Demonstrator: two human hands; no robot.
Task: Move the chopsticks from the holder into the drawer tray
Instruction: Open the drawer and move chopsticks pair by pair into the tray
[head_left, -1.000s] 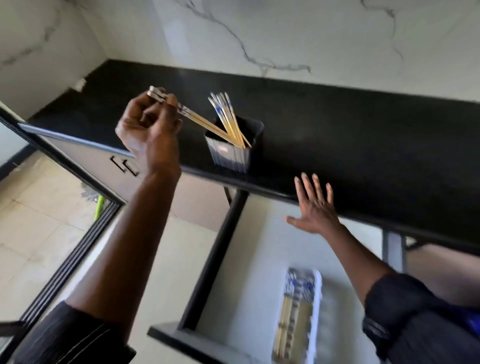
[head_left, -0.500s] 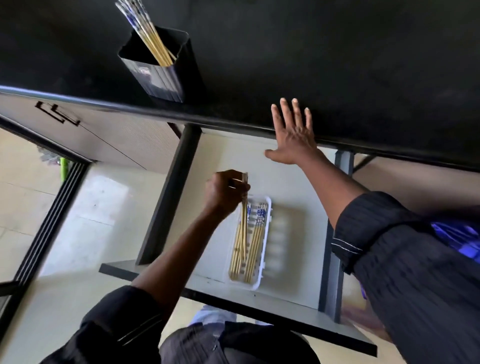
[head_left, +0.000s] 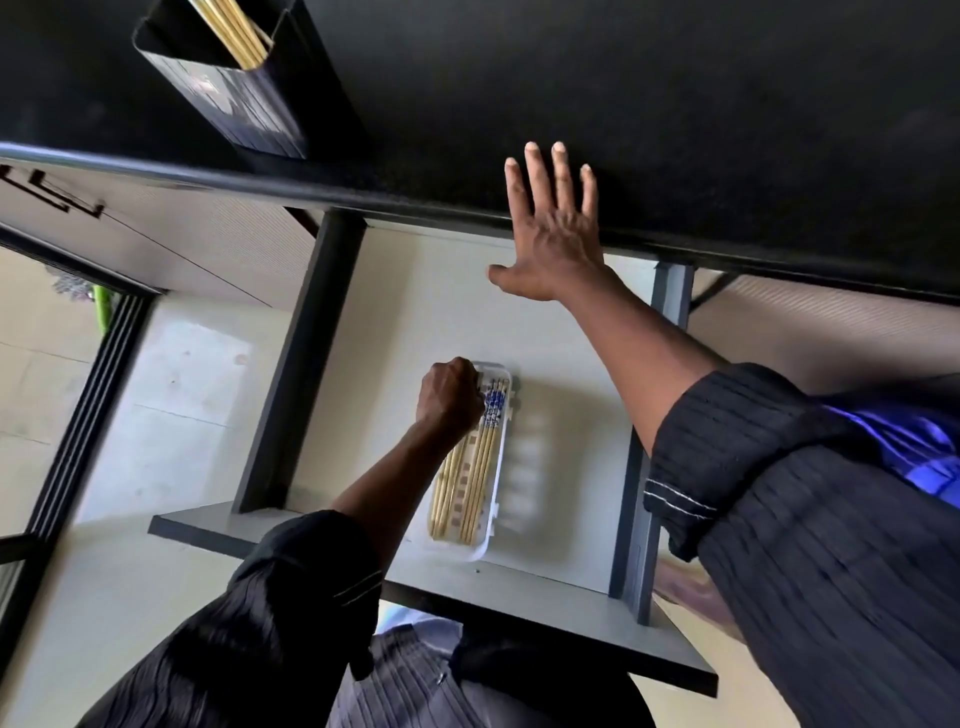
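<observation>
A black square holder (head_left: 244, 98) stands on the black countertop at the top left, with several bamboo chopsticks (head_left: 231, 31) sticking out of it. Below, in the open white drawer (head_left: 415, 301), lies a narrow white tray (head_left: 493, 519) holding several chopsticks (head_left: 480, 467) with blue-patterned tops. My left hand (head_left: 449, 397) is a closed fist at the tray's far left end, on the tops of chopsticks that lie in the tray's left side. My right hand (head_left: 553, 228) rests flat, fingers spread, on the counter's front edge.
The drawer's dark side walls (head_left: 301, 364) and front panel (head_left: 519, 613) frame the tray. A cabinet front with a black handle (head_left: 57, 192) is at the left. A dark sliding-door frame (head_left: 78, 426) and pale floor tiles lie further left.
My left hand carried a pair of chopsticks from the holder down into the drawer and lowered them into the tray. The view tilted downward. My right hand stayed on the counter edge.
</observation>
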